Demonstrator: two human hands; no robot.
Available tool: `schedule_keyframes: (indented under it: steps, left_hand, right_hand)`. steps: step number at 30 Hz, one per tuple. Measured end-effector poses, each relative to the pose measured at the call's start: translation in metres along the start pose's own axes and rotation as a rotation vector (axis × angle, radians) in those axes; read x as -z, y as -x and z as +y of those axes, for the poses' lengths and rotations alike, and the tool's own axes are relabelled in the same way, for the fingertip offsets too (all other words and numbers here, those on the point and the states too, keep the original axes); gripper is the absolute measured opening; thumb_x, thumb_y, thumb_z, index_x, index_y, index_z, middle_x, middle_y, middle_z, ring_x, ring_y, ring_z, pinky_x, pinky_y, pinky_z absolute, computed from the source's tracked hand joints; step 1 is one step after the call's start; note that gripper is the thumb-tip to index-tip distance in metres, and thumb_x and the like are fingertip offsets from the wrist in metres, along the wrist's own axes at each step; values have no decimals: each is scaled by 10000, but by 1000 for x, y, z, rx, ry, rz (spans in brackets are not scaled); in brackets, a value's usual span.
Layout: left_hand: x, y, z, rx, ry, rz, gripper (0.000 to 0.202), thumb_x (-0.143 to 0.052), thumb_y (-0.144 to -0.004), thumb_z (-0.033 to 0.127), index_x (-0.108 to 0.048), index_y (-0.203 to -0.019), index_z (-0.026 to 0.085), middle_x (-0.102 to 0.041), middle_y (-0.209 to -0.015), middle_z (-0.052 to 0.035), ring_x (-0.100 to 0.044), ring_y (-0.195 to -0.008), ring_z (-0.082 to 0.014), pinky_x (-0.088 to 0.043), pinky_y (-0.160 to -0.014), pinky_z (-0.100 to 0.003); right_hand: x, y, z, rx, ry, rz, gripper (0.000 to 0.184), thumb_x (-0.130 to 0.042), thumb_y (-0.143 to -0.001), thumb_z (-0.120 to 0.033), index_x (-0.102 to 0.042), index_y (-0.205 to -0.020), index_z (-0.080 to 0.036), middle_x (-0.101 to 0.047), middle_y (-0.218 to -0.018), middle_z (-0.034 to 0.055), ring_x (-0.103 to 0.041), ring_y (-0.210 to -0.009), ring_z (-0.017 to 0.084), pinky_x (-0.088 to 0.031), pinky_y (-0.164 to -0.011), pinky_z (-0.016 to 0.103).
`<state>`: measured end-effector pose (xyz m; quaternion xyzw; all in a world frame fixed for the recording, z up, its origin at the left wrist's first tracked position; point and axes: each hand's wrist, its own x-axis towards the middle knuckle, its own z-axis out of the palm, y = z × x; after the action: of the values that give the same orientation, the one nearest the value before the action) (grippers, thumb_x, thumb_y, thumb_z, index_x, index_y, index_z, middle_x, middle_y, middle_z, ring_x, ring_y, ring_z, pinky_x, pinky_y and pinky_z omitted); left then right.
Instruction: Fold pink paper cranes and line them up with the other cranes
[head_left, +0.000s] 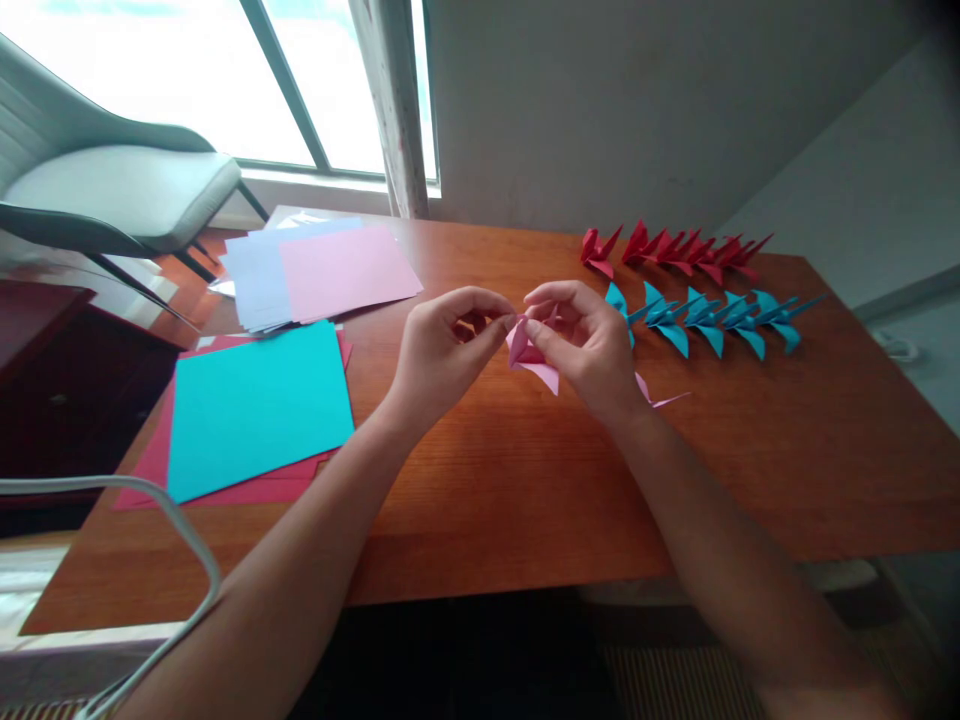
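Observation:
Over the middle of the table I hold a pink origami crane [541,374] between both hands. The thumb and forefinger of my left hand [448,345] pinch together at its upper left tip. My right hand [586,338] grips it from the other side, thumb in front, and its fingers cover part of the folded paper. Behind my right wrist, a second pink folded piece [660,402] lies on the wood, mostly hidden. Just beyond the right hand stands a row of blue paper cranes [705,322], with a row of red paper cranes [675,250] farther back.
Blue card sheets [259,410] lie over red sheets [142,480] on the left of the wooden table [480,540]. Pink paper [349,270] tops a pale stack behind them. A white cable [180,525] loops by my left forearm. A chair [127,190] stands near the window.

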<state>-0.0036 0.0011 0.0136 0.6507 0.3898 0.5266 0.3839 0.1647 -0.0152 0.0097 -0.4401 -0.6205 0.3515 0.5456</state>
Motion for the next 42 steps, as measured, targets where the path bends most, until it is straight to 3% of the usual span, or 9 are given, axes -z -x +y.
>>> schedule_keyframes:
  steps: [8, 15, 22, 34, 39, 42]
  left_hand:
    - [-1, 1, 1, -10, -20, 16, 59, -718, -818, 207, -696, -776, 173, -721, -752, -8, -615, -661, -103, -476, -594, -211]
    - [1, 2, 3, -213, -258, 67, 77, -674, -859, 159, -732, -826, 198, -706, -776, 1, -552, -625, -93, -445, -586, -236]
    - [2, 7, 3, -341, -415, 61, 140, -624, -947, 240, -753, -898, 219, -709, -857, -37, -594, -684, -127, -476, -638, -276]
    - [2, 9, 3, -520, -530, 104, 139, -615, -948, 189, -734, -902, 242, -739, -883, -41, -658, -823, -168, -510, -789, -312]
    - [1, 8, 5, -431, -468, 64, 138, -593, -955, 205, -719, -899, 217, -728, -880, -46, -626, -742, -144, -491, -690, -289]
    - [1, 6, 8, -308, -309, 48, 90, -627, -928, 217, -710, -900, 199, -720, -852, -35, -600, -699, -124, -466, -629, -264]
  right_hand:
    - [-1, 0, 3, -160, -213, -64, 314, -818, -795, -410, -647, -1014, -263, -662, -837, -21, -650, -783, 159, -589, -723, 327]
    - [-2, -2, 0, -259, -357, -42, 393, -874, -728, -431, -640, -987, -251, -661, -758, -44, -650, -698, 141, -595, -648, 298]
    - [0, -2, 2, -277, -343, -61, 430, -846, -755, -476, -605, -1038, -259, -681, -803, -33, -677, -741, 157, -613, -693, 327]
    - [-3, -2, 5, -242, -374, -19, 381, -871, -745, -456, -648, -979, -253, -686, -827, -30, -688, -783, 158, -614, -717, 327]
    - [-2, -2, 4, -133, -209, 17, 292, -846, -775, -457, -688, -917, -256, -695, -863, -17, -682, -799, 151, -623, -756, 324]
    - [-2, -2, 4, -69, -157, 52, 244, -844, -778, -425, -701, -871, -251, -703, -872, -12, -678, -803, 148, -616, -740, 305]
